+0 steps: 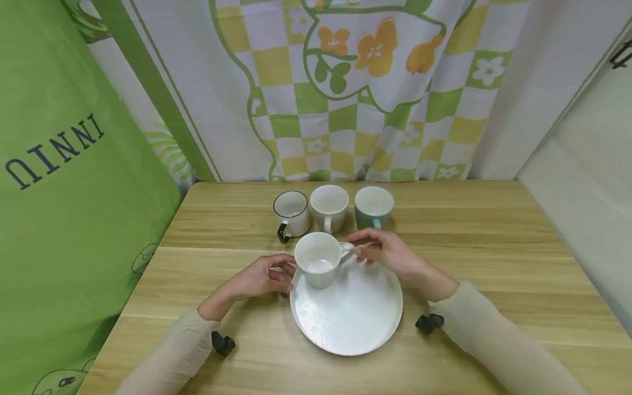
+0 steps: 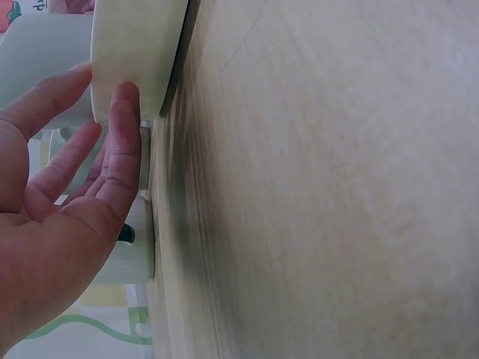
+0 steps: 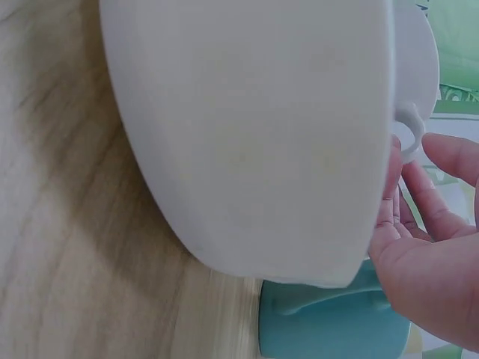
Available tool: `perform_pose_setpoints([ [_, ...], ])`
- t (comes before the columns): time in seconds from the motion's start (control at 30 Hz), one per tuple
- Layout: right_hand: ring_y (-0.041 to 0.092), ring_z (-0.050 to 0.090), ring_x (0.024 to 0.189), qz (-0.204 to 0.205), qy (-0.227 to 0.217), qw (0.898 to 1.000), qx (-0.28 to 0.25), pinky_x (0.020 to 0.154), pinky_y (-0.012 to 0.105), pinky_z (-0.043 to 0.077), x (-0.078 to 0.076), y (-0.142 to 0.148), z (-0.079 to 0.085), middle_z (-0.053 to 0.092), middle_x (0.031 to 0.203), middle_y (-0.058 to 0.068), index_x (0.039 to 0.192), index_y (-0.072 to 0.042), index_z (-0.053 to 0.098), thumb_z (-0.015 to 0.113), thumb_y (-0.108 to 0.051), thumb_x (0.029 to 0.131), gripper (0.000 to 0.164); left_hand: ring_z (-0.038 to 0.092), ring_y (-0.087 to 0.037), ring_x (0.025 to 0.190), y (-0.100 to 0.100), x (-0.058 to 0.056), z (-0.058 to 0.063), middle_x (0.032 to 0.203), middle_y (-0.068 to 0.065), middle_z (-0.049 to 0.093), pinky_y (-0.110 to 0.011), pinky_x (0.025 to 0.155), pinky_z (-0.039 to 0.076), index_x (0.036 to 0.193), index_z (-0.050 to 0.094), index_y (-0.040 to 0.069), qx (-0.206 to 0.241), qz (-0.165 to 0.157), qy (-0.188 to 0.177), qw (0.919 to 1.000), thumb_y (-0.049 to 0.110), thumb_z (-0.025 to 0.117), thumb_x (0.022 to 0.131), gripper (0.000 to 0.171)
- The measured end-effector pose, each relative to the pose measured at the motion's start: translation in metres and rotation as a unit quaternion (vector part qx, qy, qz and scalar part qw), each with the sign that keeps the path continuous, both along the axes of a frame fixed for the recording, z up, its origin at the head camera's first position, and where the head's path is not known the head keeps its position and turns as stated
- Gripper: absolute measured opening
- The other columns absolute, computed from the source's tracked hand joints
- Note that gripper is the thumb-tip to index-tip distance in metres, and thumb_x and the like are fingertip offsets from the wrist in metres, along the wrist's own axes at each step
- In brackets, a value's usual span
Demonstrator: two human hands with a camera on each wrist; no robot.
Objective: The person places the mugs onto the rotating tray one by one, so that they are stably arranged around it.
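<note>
A round white tray [image 1: 355, 323] with a raised rim lies on the wooden table. A white cup [image 1: 321, 260] stands upright at its back left, handle pointing right. My right hand [image 1: 387, 253] has thumb and fingers about the cup's handle [image 3: 410, 134], pinching it near its outer edge. The left hand [image 1: 264, 277] is at the tray's left rim, fingers loosely bent. In the left wrist view, its fingertips [image 2: 126, 93] touch the tray's side wall [image 2: 138, 52], close by the cup.
Behind the tray stand a white enamel mug [image 1: 292, 211] with black rim and handle, a white cup [image 1: 329, 206] and a teal cup [image 1: 374, 206], in a row. A patterned curtain [image 1: 355, 126] hangs behind the table [image 1: 494, 263]; green cloth [image 1: 64, 219] hangs at left.
</note>
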State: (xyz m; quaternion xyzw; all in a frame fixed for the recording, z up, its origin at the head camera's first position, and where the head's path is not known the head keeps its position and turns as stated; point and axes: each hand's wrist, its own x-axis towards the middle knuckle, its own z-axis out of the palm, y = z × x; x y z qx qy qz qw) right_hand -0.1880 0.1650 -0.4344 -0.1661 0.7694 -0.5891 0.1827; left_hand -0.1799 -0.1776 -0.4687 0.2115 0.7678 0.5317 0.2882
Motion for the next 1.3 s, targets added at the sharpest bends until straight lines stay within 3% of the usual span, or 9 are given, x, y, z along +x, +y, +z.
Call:
perform_pose_setpoints([
  [0.27,0.029,0.067,0.097,-0.008,-0.015,1.0,-0.003,0.077,0.032,0.057,-0.001,0.007,0.0,0.061,0.131,0.022,0.135,-0.001,0.054,0.06,-0.007,0.097,0.039,0.071,-0.02,0.093,0.0,0.001,0.001,0.124,-0.027,0.059,-0.03,0.079,0.06,0.139,0.052,0.004,0.002,0.001,0.0,1.0,0.005,0.076,0.086,0.058],
  [0.6,0.019,0.066,0.09,-0.024,-0.004,1.0,0.001,0.075,0.032,0.057,-0.002,0.014,0.003,0.061,0.128,0.026,0.133,0.001,0.054,0.059,-0.011,0.099,0.036,0.072,-0.019,0.092,0.0,0.002,0.002,0.125,-0.028,0.058,-0.03,0.078,0.06,0.14,0.051,0.003,0.011,0.001,-0.008,0.9999,0.003,0.076,0.086,0.059],
  [0.9,0.019,0.066,0.091,-0.04,-0.009,0.999,-0.002,0.077,0.034,0.058,-0.004,0.022,0.006,0.061,0.127,0.027,0.134,0.003,0.052,0.062,-0.018,0.099,0.042,0.072,-0.017,0.091,-0.001,0.001,0.001,0.124,-0.026,0.059,-0.03,0.078,0.061,0.14,0.051,0.003,0.007,-0.004,0.005,1.0,0.007,0.077,0.087,0.059],
  [1.3,0.028,0.067,0.097,-0.069,-0.017,0.997,-0.013,0.079,0.033,0.057,-0.006,0.034,0.008,0.071,0.107,-0.001,0.135,0.003,0.051,0.064,-0.022,0.099,0.045,0.072,-0.019,0.093,-0.001,0.003,0.0,0.124,-0.027,0.058,-0.029,0.078,0.06,0.14,0.051,0.004,0.009,0.005,-0.01,0.9999,0.003,0.075,0.087,0.058],
])
